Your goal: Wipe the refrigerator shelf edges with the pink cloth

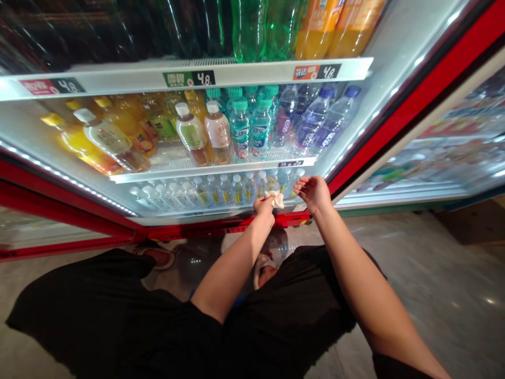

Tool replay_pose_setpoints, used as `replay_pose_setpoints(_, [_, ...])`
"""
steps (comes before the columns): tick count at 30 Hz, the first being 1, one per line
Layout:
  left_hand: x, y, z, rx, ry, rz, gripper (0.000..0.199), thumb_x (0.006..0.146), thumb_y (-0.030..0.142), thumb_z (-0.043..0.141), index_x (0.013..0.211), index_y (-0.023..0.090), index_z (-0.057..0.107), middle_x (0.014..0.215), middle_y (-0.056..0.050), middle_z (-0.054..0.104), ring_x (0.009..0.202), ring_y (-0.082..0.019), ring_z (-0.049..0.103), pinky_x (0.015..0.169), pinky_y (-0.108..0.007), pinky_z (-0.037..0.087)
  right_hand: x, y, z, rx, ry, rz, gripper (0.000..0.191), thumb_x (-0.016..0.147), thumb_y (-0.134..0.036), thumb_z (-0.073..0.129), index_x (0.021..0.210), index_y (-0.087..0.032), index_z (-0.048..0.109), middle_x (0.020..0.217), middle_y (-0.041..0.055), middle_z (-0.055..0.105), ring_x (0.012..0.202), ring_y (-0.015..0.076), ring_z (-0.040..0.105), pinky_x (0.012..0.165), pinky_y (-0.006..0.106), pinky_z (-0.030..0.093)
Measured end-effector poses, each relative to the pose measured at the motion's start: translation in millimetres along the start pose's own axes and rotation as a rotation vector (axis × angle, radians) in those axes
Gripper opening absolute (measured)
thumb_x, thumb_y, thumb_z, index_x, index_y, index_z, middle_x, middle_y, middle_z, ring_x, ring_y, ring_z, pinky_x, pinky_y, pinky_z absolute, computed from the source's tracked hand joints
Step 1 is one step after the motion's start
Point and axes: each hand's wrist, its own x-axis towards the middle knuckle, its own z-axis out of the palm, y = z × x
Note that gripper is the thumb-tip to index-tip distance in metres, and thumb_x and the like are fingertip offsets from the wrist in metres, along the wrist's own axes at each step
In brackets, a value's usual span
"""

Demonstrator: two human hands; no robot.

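Observation:
My left hand [263,205] reaches to the front of the bottom shelf of a drinks cooler. Its fingers are closed on a crumpled pale tissue [276,199]. My right hand [313,192] is raised just to the right, fingers apart and bent a little, holding nothing; it is near the right end of the bottom shelf. Behind both hands stands a row of clear water bottles [237,190] with white caps and yellow labels. Part of that row is hidden by my hands.
Above, a middle shelf [221,171] holds tea, juice and teal-capped bottles [240,129]. Higher still, a price-tagged shelf edge [252,73] juts out. A red door frame [394,105] rises at the right; a red sill [189,230] runs below my hands. Several large bottles fill the top.

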Motion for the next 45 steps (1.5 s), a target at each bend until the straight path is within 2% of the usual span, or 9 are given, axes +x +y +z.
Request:
replay_pose_setpoints(5, [11,7,-11.0,0.009,-0.051,0.106,0.039,0.063,0.022,0.099,0.087,0.021,0.069,0.086,0.002,0.077,0.08,-0.015,0.074,0.079,-0.028,0.056,-6,11,10,-0.087,-0.068,0.027,0.027,0.095,-0.037,0.051,0.079,-0.023,0.067,0.071,0.0049,0.075,0.069,0.0182,0.07,0.069,0.03,0.058])
replay_pose_setpoints(13, [17,4,-25.0,0.008,-0.058,0.136,0.043,0.057,0.021,0.1,0.085,0.021,0.067,0.081,0.001,0.075,0.08,-0.017,0.075,0.081,-0.031,0.056,-14,17,24,-0.233,-0.203,0.029,0.032,0.099,-0.037,0.052,0.08,-0.021,0.072,0.083,0.0083,0.082,0.072,0.0177,0.073,0.074,0.028,0.057])
replay_pose_setpoints(21, [24,17,-37.3,0.008,-0.056,0.211,0.041,0.062,0.029,0.1,0.09,0.02,0.071,0.087,-0.002,0.079,0.085,-0.019,0.077,0.082,-0.031,0.057,-18,19,24,-0.285,-0.264,0.015,0.033,0.099,-0.034,0.052,0.082,-0.02,0.076,0.086,0.0074,0.083,0.076,0.0159,0.075,0.073,0.024,0.057])
replay_pose_setpoints(29, [22,17,-59.0,0.015,0.012,0.195,0.035,0.057,0.022,0.098,0.077,0.019,0.069,0.074,0.0,0.076,0.074,-0.018,0.075,0.077,-0.032,0.057,-19,25,34,-0.334,-0.366,0.028,0.022,0.093,-0.028,0.06,0.087,-0.02,0.079,0.091,0.0078,0.084,0.076,0.0167,0.074,0.077,0.027,0.061])
replay_pose_setpoints(34, [26,24,-63.4,0.026,-0.008,0.213,0.033,0.06,0.024,0.097,0.082,0.019,0.074,0.081,-0.002,0.079,0.076,-0.018,0.076,0.078,-0.031,0.057,-19,30,36,-0.366,-0.434,0.052,0.024,0.095,-0.029,0.06,0.089,-0.019,0.08,0.096,0.0102,0.085,0.079,0.0177,0.075,0.084,0.031,0.063])
replay_pose_setpoints(39, [27,28,-73.2,0.036,0.023,0.189,0.038,0.059,0.02,0.099,0.084,0.019,0.07,0.077,-0.001,0.077,0.078,-0.021,0.078,0.082,-0.035,0.059,-23,35,40,-0.373,-0.483,0.074,0.025,0.097,-0.03,0.06,0.09,-0.019,0.082,0.097,0.0096,0.086,0.081,0.0173,0.076,0.084,0.029,0.062])
replay_pose_setpoints(45, [30,48,-85.5,0.049,0.063,0.171,0.044,0.062,0.021,0.101,0.095,0.019,0.072,0.084,-0.001,0.078,0.085,-0.021,0.079,0.084,-0.034,0.059,-31,38,43,-0.375,-0.514,0.087,0.024,0.097,-0.031,0.062,0.095,-0.02,0.084,0.102,0.0106,0.086,0.089,0.0192,0.079,0.088,0.03,0.063])
